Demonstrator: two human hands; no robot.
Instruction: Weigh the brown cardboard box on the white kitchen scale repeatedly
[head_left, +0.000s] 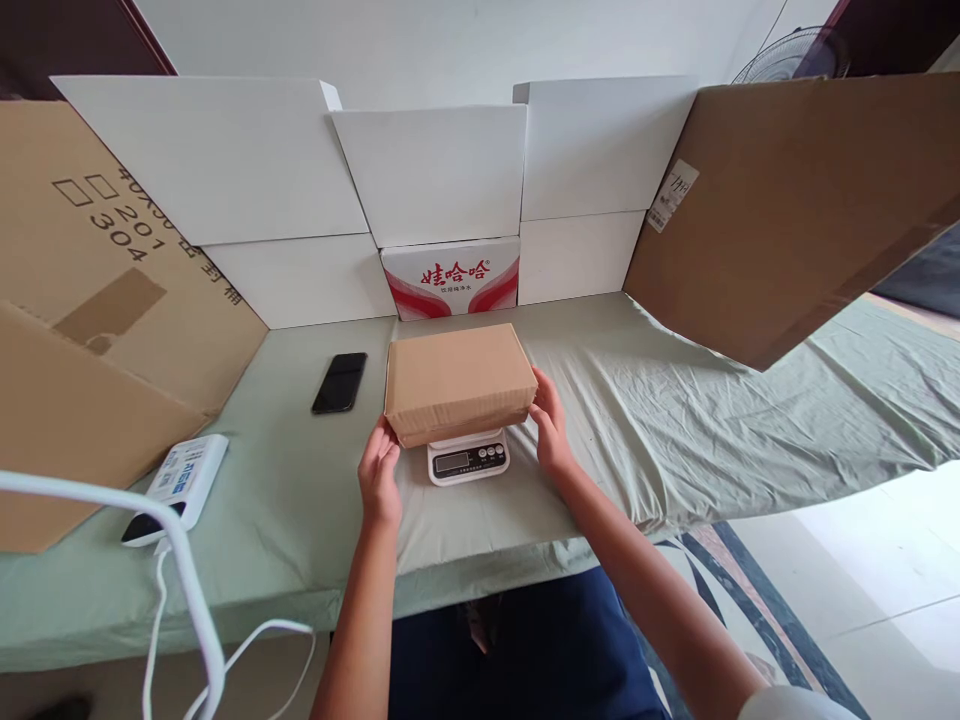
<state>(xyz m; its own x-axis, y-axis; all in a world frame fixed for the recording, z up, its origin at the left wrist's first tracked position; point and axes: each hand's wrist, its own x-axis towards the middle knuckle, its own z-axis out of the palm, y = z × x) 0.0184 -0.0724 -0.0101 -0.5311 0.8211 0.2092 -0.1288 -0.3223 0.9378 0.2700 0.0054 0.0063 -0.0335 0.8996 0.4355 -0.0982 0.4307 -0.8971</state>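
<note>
A closed brown cardboard box (461,380) sits over a small white kitchen scale (469,462), and its body covers the weighing plate. Only the scale's front shows, with a dark display and several round buttons. My left hand (380,470) grips the box at its front left corner. At the opposite end, my right hand (551,420) has its fingers against the right side and lower corner. Whether the box rests fully on the plate or is partly held up, I cannot tell.
A black smartphone (340,383) lies left of the box. Farther left are a white power bank-like device (176,490) and a white curved tube (176,540). White boxes (435,170), a red-and-white carton (451,280) and large cardboard panels (795,200) surround the green cloth (285,520).
</note>
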